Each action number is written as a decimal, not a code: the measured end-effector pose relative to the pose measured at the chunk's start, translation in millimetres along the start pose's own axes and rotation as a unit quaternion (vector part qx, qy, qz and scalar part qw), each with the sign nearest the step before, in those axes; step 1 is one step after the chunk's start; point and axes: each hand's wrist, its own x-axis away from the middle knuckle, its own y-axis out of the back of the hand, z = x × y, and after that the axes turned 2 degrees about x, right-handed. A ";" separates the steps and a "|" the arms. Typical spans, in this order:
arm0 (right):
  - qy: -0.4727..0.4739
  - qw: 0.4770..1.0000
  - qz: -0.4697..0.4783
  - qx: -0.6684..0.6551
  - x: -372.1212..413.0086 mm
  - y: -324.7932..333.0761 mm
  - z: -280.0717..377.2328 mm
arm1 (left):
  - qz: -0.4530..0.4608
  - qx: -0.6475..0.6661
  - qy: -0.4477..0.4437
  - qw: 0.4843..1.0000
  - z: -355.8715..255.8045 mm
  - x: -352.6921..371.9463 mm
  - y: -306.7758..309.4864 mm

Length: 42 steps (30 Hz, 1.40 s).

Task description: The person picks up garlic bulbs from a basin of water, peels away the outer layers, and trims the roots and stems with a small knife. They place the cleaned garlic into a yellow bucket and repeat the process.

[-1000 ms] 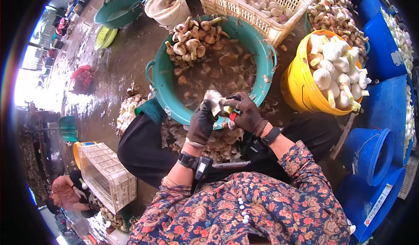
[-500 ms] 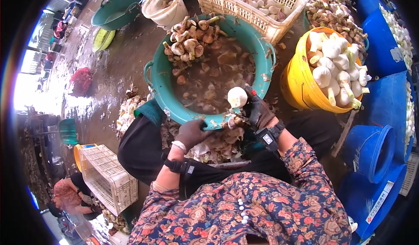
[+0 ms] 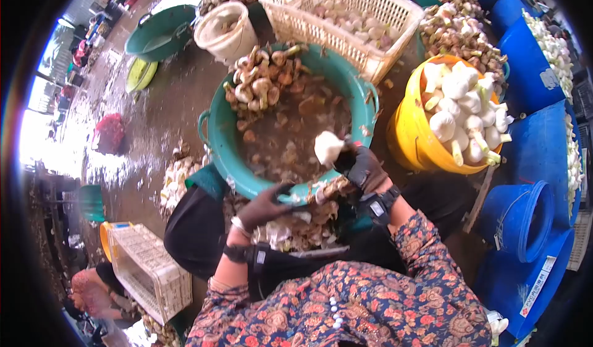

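Note:
A peeled white garlic bulb is held in my gloved right hand, over the near right side of a green tub. A small red bit shows at that hand's fingertips; the rest of it is hidden. My gloved left hand is at the tub's near rim, thumb and fingers apart, with nothing seen between them. Between the hands, a brownish lumpy strip lies along the rim. Brown unpeeled garlic is heaped at the tub's far left, above murky water. Loose skins lie below the rim.
To the right stands a yellow bucket of white garlic bulbs. A cream crate and a white bucket are behind the tub. Blue containers line the right side. Another person sits at lower left, beside a crate.
The white bulb has turned in my right hand, its smooth side now showing. My left hand's fingers have spread from a curled shape. The whole view has shifted slightly.

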 end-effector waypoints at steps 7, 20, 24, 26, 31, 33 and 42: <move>0.253 0.891 0.001 0.378 11.1 -46.1 17.1 | -0.119 0.172 0.139 0.968 -26.7 -27.3 -38.3; -0.104 0.953 -0.062 0.278 -15.7 33.7 -61.3 | -0.016 0.290 0.152 0.945 -3.1 -79.2 -45.7; 0.037 0.882 -0.244 0.403 -12.1 -4.3 -55.7 | -0.386 0.003 0.180 0.905 99.8 -130.0 28.1; -0.017 0.910 -0.217 0.354 -18.6 11.7 -54.2 | -0.439 -0.077 0.285 0.849 164.1 -156.1 77.2; -0.101 0.893 -0.143 0.414 -17.3 16.6 -60.0 | -0.281 -0.032 0.350 0.893 248.0 -203.1 117.9; -0.082 0.898 -0.125 0.413 -17.3 17.9 -62.6 | -0.106 -0.224 0.251 0.936 274.5 -199.7 116.5; 0.124 0.923 -0.132 0.339 -16.8 -2.9 -58.1 | 0.021 -0.068 0.040 0.997 45.5 -127.0 -21.8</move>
